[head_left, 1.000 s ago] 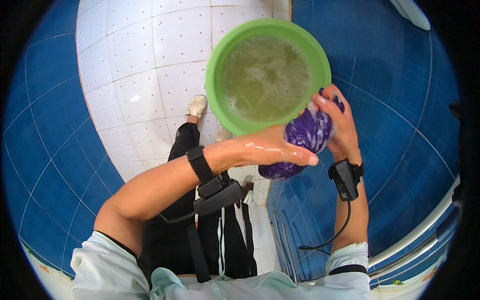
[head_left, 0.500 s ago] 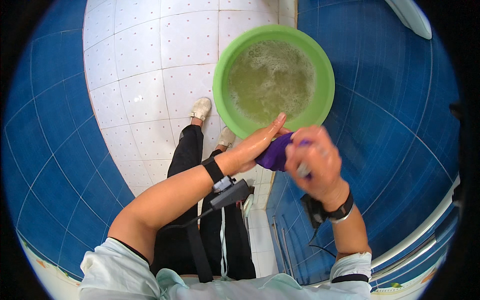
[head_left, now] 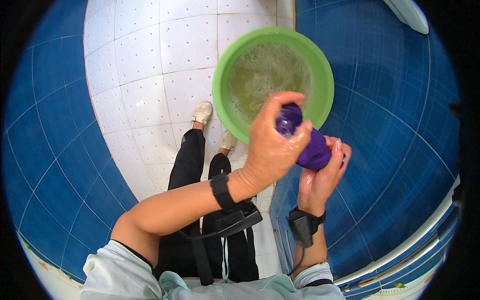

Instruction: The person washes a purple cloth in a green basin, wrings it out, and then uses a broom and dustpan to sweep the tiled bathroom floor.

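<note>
A wet, bunched purple cloth (head_left: 314, 149) is stretched slantwise between my hands, over the near right rim of a green basin (head_left: 322, 95). My left hand (head_left: 272, 137) is closed around its upper end, thumb and fingers curled over the glossy wad. At the lower end my right hand (head_left: 322, 180), palm turned upward, grips the cloth with its fingers bent round it. Cloudy, foamy water (head_left: 265, 70) stands in the basin. What kind of garment or cloth it is, I cannot tell.
White speckled floor tiles (head_left: 145, 75) lie to the left, with my shoes (head_left: 202, 113) beside the basin. Blue tiled walls (head_left: 395, 95) rise on both sides. A metal rail (head_left: 400, 257) runs along the lower right. Black devices with cables (head_left: 302, 227) are strapped to my wrists.
My left hand has moved up and turned over, now grasping the cloth's upper end. My right hand has dropped lower and rolled palm up. More of the purple cloth shows.
</note>
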Demonstrator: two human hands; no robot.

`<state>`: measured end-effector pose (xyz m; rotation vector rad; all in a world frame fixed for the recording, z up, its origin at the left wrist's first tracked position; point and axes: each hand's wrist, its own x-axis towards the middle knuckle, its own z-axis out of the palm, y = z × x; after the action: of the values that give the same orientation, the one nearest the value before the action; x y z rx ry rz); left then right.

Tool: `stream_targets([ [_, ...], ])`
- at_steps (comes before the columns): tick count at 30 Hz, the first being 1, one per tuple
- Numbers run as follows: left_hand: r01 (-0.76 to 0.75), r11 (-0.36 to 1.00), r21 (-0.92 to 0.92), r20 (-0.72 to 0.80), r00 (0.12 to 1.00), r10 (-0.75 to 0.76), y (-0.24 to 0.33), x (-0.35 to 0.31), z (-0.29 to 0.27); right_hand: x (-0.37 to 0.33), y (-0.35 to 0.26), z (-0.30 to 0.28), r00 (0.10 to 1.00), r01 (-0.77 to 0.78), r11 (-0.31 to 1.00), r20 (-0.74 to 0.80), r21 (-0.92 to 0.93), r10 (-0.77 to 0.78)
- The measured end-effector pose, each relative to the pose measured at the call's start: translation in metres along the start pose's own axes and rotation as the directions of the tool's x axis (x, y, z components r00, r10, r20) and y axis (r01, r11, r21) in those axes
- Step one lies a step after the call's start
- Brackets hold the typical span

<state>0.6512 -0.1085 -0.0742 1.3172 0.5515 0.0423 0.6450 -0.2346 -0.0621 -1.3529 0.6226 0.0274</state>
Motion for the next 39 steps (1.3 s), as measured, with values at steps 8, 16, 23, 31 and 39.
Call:
stream_targets([
  [8, -0.712, 0.650, 0.267, 0.437, 0.690, 0.576, 0.013, 0.004, 0.023, 0.014, 0.029, 0.009, 0.941, 0.054, 0.871, 0.317, -0.488, 0.119],
  [16, -0.876, 0.464, 0.130, 0.601, 0.442, 0.666, 0.030, -0.010, 0.018, 0.054, -0.027, 0.045, 0.320, -0.868, 0.407, 0.308, -0.283, 0.896],
  [23, -0.884, 0.467, 0.039, 0.699, 0.358, 0.619, 0.033, -0.016, 0.008, 0.058, -0.023, 0.055, 0.208, -0.488, 0.457, 0.410, -0.743, 0.888],
  [31, -0.873, 0.469, -0.132, 0.725, 0.237, 0.646, 0.035, -0.020, 0.000, 0.053, -0.028, 0.049, 0.190, -0.556, 0.448, 0.417, -0.700, 0.889],
  [39, -0.917, 0.328, -0.225, 0.810, 0.012, 0.586, 0.079, -0.061, -0.006, 0.022, -0.066, 0.056, 0.075, -0.644, 0.462, 0.550, -0.610, 0.832],
])
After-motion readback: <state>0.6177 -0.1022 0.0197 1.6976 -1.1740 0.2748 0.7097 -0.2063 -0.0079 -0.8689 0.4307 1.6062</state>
